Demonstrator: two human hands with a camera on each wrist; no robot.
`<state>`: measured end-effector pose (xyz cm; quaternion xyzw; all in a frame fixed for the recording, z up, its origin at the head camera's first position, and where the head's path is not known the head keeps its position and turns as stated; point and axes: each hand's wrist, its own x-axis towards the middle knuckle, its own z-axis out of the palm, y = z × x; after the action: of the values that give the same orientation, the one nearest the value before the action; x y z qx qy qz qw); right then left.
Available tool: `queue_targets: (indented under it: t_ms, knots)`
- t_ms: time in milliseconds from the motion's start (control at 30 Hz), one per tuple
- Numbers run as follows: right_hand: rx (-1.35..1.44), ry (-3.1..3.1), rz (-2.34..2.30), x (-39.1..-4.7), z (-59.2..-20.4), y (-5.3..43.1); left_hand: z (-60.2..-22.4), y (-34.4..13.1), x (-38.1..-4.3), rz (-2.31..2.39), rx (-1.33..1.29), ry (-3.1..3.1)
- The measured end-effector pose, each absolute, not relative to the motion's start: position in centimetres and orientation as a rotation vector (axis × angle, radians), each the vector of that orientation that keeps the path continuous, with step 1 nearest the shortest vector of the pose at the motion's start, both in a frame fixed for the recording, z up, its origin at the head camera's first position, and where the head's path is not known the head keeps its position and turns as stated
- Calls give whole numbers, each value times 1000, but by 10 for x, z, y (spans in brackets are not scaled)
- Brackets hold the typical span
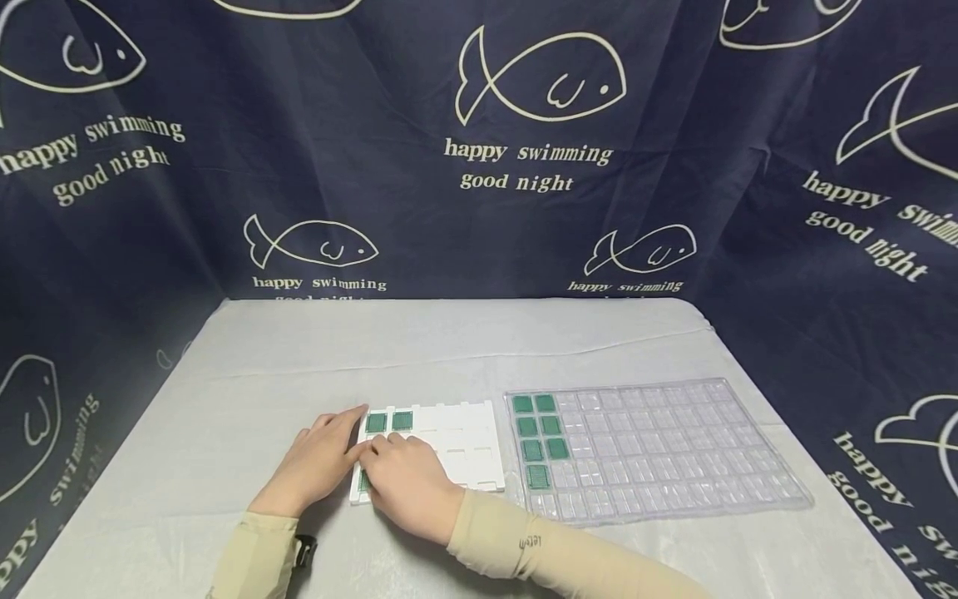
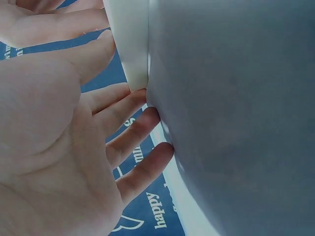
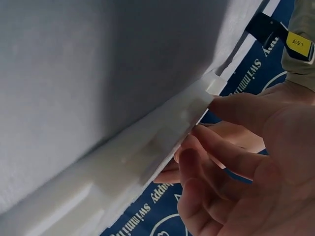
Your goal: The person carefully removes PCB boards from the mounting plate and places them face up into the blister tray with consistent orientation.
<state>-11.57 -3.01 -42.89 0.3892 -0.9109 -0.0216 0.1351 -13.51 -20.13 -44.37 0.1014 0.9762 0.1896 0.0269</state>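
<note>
A white slotted tray (image 1: 470, 441) lies on the table in front of me. Small green square chips (image 1: 402, 420) sit in its slots, two in the far row and one partly hidden at the near left. My left hand (image 1: 318, 462) rests at the tray's left side, fingers extended and fingertips against the edge. Bent over the tray's left part is my right hand (image 1: 412, 487), its thumb and index fingertips right at the tray's surface in the right wrist view. I cannot tell whether a chip is between them.
To the right of the white tray lies a clear plastic tray (image 1: 659, 449) with many pockets; several green chips (image 1: 527, 427) fill its left columns. A pale cloth covers the table (image 1: 299, 333). Dark blue curtains (image 1: 419, 150) with fish prints surround it.
</note>
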Motion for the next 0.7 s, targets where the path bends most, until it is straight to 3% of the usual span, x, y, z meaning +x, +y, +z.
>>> queue_targets:
  t_ms: [700]
  knots:
    - [1134, -2684, 40, -118, -419, -24, -440, -201, -134, 605, 303, 3000]
